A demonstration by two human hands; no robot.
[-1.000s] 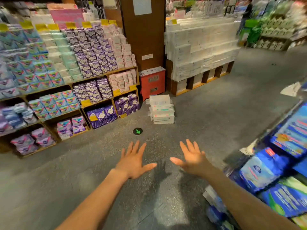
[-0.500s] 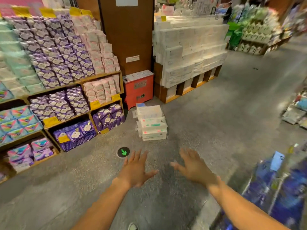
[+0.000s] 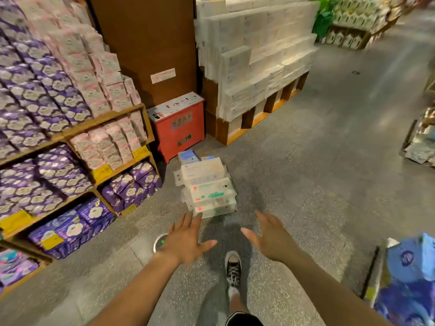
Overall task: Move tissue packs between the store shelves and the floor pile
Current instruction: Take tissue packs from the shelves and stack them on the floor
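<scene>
A pile of white tissue packs [image 3: 207,187] with green and red print stands on the grey floor in front of me. My left hand [image 3: 183,238] is stretched out, fingers spread, just short of the pile's lower left corner. My right hand [image 3: 268,238] is spread the same way, a little to the right of the pile and nearer to me. Both hands hold nothing. Wooden store shelves [image 3: 113,170] on the left carry purple and pink packs.
A red box [image 3: 181,128] stands behind the pile against a brown column [image 3: 146,43]. A large stack of white packs [image 3: 254,57] sits on pallets at the back. Blue packs [image 3: 409,276] are at the right edge. My shoe [image 3: 232,267] is below the hands.
I have walked toward the floor pile, which is now much closer and larger. Both hands stay open and spread, now reaching almost to the pile. My foot has come into view.
</scene>
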